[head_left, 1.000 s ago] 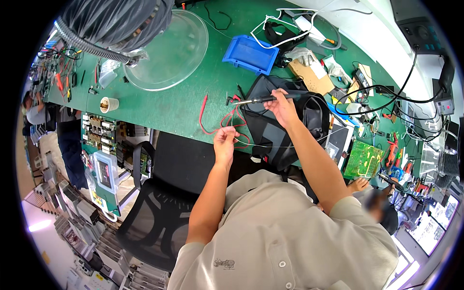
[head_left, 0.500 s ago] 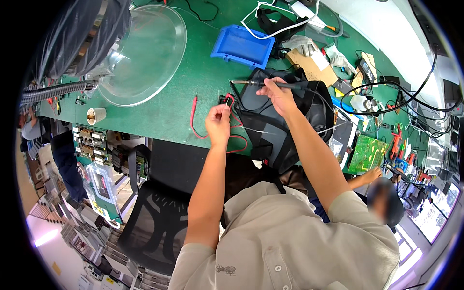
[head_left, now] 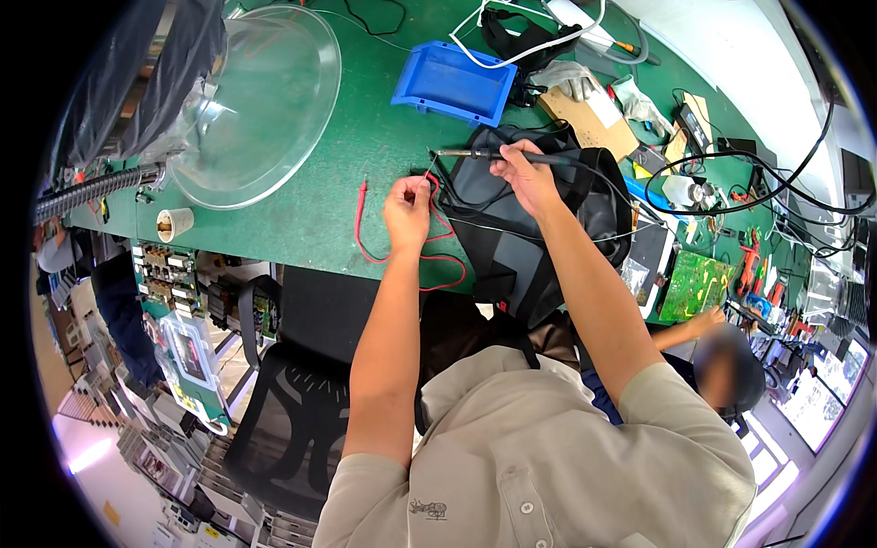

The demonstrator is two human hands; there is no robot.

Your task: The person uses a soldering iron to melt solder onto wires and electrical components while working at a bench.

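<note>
My right hand (head_left: 528,183) grips the dark handle of a soldering iron (head_left: 553,160), its metal barrel (head_left: 457,153) pointing left above the bench. My left hand (head_left: 406,214) is closed in a pinch on a thin solder wire (head_left: 512,227), which trails off right across a black bag (head_left: 571,219). A short end of the wire rises from my fingertips near the iron's tip; whether they touch is too small to tell. Beside my left hand, a red test lead (head_left: 442,258) loops over the bench edge, with its red probe (head_left: 362,196) to the left. Black leads lie on the bag.
A blue plastic bin (head_left: 454,80) sits beyond my hands on the green bench (head_left: 301,224). Left are a large clear round lens (head_left: 265,119) and a paper cup (head_left: 175,223). Gloves (head_left: 566,80), cardboard (head_left: 594,126) and a green circuit board (head_left: 696,285) lie right, near another person's hand (head_left: 705,321).
My left hand has shifted slightly left and up, and the wire end now shows nearer the iron's tip. The iron stays in my right hand. The whole view has shifted slightly.
</note>
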